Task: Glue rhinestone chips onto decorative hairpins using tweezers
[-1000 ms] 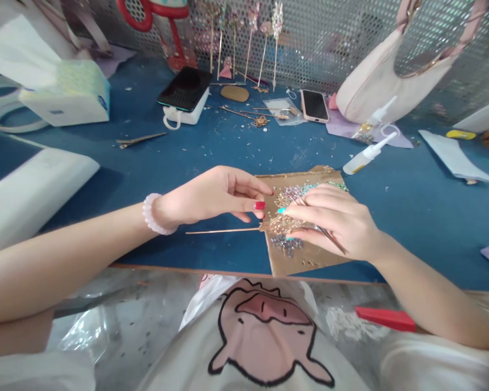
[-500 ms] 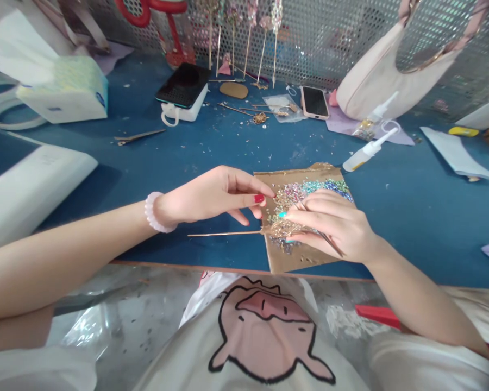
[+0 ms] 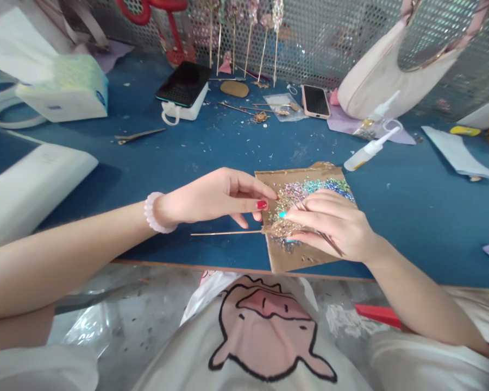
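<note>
My right hand [image 3: 340,222] is closed around a pair of metal tweezers [image 3: 331,245], their back ends poking out below the palm. Their tips point into the small glittering rhinestones [image 3: 315,186] spread over a cardboard sheet [image 3: 287,264]. A hairpin [image 3: 228,233] lies level, its thin stick reaching left past the cardboard and its gold-coloured head on the sheet, partly under my right fingers. My left hand [image 3: 215,195], with a pale bead bracelet [image 3: 157,212], hovers at the cardboard's left edge. Its fingers are apart and hold nothing; the index fingertip is beside the rhinestones.
A white glue bottle [image 3: 370,152] lies beyond the cardboard on the right. Farther back are a phone [image 3: 315,101], a black phone on a white power bank [image 3: 185,84], and several upright decorated sticks [image 3: 250,41]. A tissue pack [image 3: 71,89] stands at left, a handbag [image 3: 369,76] at right.
My left hand has shifted very slightly right. The hairpin's stick has also moved a little to the right and up. My right hand stays almost still with the tweezers.
</note>
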A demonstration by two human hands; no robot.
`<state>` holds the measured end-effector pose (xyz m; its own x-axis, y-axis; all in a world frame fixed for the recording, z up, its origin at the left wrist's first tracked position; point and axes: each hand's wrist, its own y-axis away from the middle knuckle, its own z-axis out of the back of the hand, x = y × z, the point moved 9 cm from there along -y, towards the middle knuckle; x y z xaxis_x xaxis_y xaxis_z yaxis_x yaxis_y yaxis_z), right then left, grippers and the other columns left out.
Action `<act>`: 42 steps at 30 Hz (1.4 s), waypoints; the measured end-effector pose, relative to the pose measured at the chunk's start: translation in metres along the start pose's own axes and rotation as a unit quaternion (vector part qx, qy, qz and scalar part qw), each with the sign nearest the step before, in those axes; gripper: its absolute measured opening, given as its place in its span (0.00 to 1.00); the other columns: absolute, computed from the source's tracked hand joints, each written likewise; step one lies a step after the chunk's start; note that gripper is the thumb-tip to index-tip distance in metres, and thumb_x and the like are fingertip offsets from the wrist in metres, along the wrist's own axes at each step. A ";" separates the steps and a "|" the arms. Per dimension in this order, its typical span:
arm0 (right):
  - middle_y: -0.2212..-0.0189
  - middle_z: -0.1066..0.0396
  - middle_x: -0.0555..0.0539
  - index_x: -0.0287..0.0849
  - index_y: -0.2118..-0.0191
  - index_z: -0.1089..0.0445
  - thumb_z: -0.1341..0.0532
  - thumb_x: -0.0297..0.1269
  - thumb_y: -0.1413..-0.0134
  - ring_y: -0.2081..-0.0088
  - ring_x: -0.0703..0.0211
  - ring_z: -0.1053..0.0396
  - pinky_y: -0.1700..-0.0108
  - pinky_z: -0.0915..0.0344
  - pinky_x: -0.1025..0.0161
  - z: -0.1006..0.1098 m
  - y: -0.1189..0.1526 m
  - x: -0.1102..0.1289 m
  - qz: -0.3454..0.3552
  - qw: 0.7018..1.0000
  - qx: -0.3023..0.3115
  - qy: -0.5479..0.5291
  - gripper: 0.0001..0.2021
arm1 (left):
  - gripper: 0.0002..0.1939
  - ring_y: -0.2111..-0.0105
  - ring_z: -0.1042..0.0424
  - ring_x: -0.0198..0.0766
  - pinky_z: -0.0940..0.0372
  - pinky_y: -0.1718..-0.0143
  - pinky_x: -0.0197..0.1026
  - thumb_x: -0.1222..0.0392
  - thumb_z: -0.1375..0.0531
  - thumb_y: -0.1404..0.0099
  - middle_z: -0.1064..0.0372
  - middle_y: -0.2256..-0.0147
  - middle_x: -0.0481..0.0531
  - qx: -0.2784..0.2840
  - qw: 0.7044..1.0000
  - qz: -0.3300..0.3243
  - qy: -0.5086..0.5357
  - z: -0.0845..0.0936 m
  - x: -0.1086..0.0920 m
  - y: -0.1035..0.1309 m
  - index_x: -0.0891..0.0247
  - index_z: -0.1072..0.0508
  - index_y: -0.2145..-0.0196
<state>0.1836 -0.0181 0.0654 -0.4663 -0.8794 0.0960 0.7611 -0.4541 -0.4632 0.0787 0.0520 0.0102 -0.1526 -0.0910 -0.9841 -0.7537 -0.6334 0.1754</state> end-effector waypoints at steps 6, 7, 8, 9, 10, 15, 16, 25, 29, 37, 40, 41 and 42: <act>0.70 0.32 0.47 0.39 0.55 0.34 0.38 0.35 0.48 0.66 0.62 0.35 0.62 0.35 0.61 0.001 0.000 0.001 0.002 1.000 -0.002 -0.005 0.14 | 0.11 0.73 0.27 0.32 0.27 0.74 0.32 0.69 0.39 0.43 0.28 0.72 0.46 0.013 0.999 0.024 0.035 -0.005 0.001 0.003 0.64 0.27 0.60; 0.70 0.32 0.47 0.39 0.55 0.34 0.38 0.35 0.47 0.66 0.62 0.35 0.62 0.35 0.61 0.001 0.000 0.001 0.001 1.000 -0.003 -0.004 0.14 | 0.11 0.73 0.27 0.32 0.27 0.74 0.32 0.68 0.39 0.43 0.28 0.72 0.46 0.014 0.999 0.025 0.035 -0.006 0.000 0.003 0.64 0.27 0.60; 0.70 0.32 0.48 0.39 0.55 0.34 0.38 0.35 0.47 0.66 0.62 0.35 0.61 0.35 0.61 0.001 0.001 0.000 0.000 1.000 -0.002 -0.003 0.14 | 0.11 0.73 0.27 0.32 0.28 0.75 0.32 0.68 0.39 0.43 0.28 0.73 0.46 0.015 0.999 0.025 0.035 -0.006 0.000 0.004 0.64 0.27 0.61; 0.70 0.32 0.48 0.39 0.55 0.34 0.38 0.36 0.47 0.66 0.62 0.35 0.61 0.35 0.61 0.000 0.001 0.000 0.000 1.000 -0.002 -0.002 0.14 | 0.11 0.73 0.27 0.33 0.28 0.75 0.32 0.68 0.39 0.43 0.28 0.73 0.46 0.015 0.999 0.025 0.035 -0.006 -0.001 0.004 0.64 0.27 0.61; 0.70 0.32 0.48 0.40 0.55 0.34 0.38 0.36 0.47 0.66 0.62 0.35 0.61 0.35 0.61 0.000 0.001 0.000 0.000 1.000 -0.001 -0.002 0.14 | 0.11 0.72 0.27 0.33 0.28 0.75 0.32 0.68 0.39 0.44 0.28 0.73 0.47 0.014 0.999 0.023 0.035 -0.006 -0.001 0.004 0.64 0.27 0.61; 0.69 0.32 0.48 0.41 0.54 0.35 0.38 0.36 0.47 0.65 0.62 0.35 0.60 0.35 0.60 -0.001 0.003 -0.001 -0.002 1.000 0.004 -0.002 0.14 | 0.13 0.71 0.28 0.34 0.28 0.75 0.32 0.69 0.38 0.46 0.30 0.71 0.48 0.006 0.999 0.019 0.039 -0.004 -0.002 0.004 0.64 0.28 0.61; 0.69 0.32 0.48 0.41 0.54 0.35 0.38 0.36 0.47 0.65 0.62 0.35 0.60 0.35 0.60 -0.001 0.003 -0.001 -0.003 1.000 0.005 -0.002 0.14 | 0.14 0.71 0.28 0.34 0.28 0.74 0.32 0.69 0.38 0.46 0.30 0.71 0.48 0.009 0.999 0.018 0.041 -0.004 -0.002 0.004 0.65 0.28 0.60; 0.69 0.33 0.48 0.41 0.54 0.35 0.39 0.36 0.46 0.66 0.62 0.36 0.61 0.35 0.61 -0.001 0.002 -0.001 -0.003 1.000 0.006 0.002 0.14 | 0.14 0.71 0.30 0.33 0.28 0.73 0.32 0.68 0.40 0.45 0.30 0.71 0.48 0.017 0.999 0.018 0.035 -0.006 -0.006 0.006 0.66 0.30 0.58; 0.69 0.33 0.48 0.41 0.54 0.35 0.38 0.36 0.47 0.66 0.62 0.36 0.61 0.35 0.61 -0.001 0.002 -0.001 -0.004 1.000 0.008 0.002 0.14 | 0.15 0.68 0.29 0.36 0.28 0.73 0.34 0.66 0.40 0.46 0.30 0.70 0.49 0.012 0.999 0.019 0.023 -0.004 -0.006 0.006 0.63 0.29 0.58; 0.69 0.33 0.48 0.39 0.54 0.34 0.38 0.35 0.48 0.66 0.62 0.35 0.60 0.35 0.61 -0.001 0.002 0.000 -0.001 1.000 0.008 0.001 0.14 | 0.14 0.71 0.29 0.35 0.28 0.75 0.35 0.68 0.41 0.46 0.29 0.68 0.50 0.010 1.000 0.008 0.020 -0.002 -0.009 0.005 0.62 0.28 0.60; 0.69 0.32 0.48 0.40 0.54 0.34 0.38 0.36 0.47 0.65 0.62 0.35 0.60 0.36 0.61 -0.001 0.002 0.000 -0.003 1.000 0.011 0.000 0.14 | 0.10 0.73 0.29 0.33 0.28 0.75 0.34 0.68 0.43 0.42 0.30 0.69 0.50 -0.009 1.000 0.019 0.005 0.003 -0.006 0.002 0.66 0.30 0.60; 0.69 0.33 0.48 0.40 0.54 0.34 0.39 0.36 0.46 0.66 0.62 0.35 0.61 0.36 0.61 -0.001 0.002 0.000 -0.002 1.000 0.010 0.001 0.14 | 0.09 0.75 0.30 0.32 0.29 0.76 0.33 0.68 0.44 0.41 0.31 0.71 0.49 -0.018 1.000 0.022 -0.005 0.005 -0.004 0.000 0.66 0.31 0.61; 0.70 0.33 0.48 0.40 0.54 0.34 0.39 0.36 0.46 0.66 0.62 0.35 0.61 0.36 0.62 -0.001 0.001 0.000 -0.001 1.000 0.009 0.003 0.13 | 0.08 0.76 0.30 0.31 0.29 0.76 0.33 0.68 0.46 0.39 0.33 0.73 0.48 -0.031 0.999 0.023 -0.015 0.008 -0.003 -0.001 0.66 0.31 0.61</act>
<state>0.1844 -0.0186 0.0642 -0.4700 -0.8778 0.0921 0.7684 -0.4583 -0.4468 0.0744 0.0590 0.0128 -0.2058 -0.0986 -0.9736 -0.7049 -0.6752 0.2173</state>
